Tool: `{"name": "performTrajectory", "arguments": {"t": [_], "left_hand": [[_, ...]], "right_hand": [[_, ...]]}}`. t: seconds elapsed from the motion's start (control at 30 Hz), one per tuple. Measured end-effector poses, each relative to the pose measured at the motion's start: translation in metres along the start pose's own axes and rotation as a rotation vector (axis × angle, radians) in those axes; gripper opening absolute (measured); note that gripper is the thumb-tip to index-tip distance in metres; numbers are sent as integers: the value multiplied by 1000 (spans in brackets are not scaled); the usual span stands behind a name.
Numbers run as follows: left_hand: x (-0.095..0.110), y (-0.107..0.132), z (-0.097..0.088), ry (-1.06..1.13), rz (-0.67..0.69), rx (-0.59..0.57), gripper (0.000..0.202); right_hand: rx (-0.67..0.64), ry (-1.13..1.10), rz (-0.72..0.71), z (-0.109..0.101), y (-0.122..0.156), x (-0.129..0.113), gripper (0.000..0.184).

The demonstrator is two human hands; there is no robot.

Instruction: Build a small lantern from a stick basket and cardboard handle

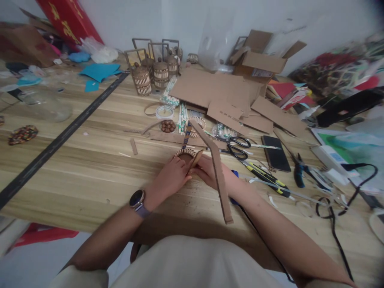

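A small round container point(183, 152) with a dark-and-light striped wall and brown inside lies between my hands. My left hand point(176, 172) is closed around its near left side, fingertips at the rim. My right hand point(207, 168) is closed at its right side, pinching a short cardboard end point(196, 158) against the wall; its fingertips are partly hidden. A long bent cardboard strip point(220, 180) rises from the container's far side, folds, and passes over my right wrist towards me. Just beyond stands a striped ring point(198, 126), partly behind the strip.
Brown beads point(168, 126), a tape roll point(165, 111) and cardboard sheets point(210, 90) lie beyond my hands. To the right are scissors point(238, 147), a utility knife point(267, 178), a phone point(275, 153) and pliers point(298, 172). Several lidded striped containers point(161, 74) with handles stand at the back.
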State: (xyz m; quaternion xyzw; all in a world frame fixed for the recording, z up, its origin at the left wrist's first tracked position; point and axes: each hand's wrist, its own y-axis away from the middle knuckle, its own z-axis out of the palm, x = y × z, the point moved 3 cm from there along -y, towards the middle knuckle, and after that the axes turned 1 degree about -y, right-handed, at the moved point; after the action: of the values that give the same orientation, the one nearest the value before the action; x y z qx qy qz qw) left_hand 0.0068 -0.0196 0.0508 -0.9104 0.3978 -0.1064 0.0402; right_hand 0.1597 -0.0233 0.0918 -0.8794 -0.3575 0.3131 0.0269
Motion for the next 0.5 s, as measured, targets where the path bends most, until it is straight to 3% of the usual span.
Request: {"name": "performTrajectory", "arguments": {"t": [0.3,0.5], "left_hand": [[-2,2,-14,161,20,-20,18],[-12,4,-28,312,-17,135,13]], "right_hand": [[-3,-20,10,0,0,1,16],[11,-43,17,-2,0,-1,22]]}}
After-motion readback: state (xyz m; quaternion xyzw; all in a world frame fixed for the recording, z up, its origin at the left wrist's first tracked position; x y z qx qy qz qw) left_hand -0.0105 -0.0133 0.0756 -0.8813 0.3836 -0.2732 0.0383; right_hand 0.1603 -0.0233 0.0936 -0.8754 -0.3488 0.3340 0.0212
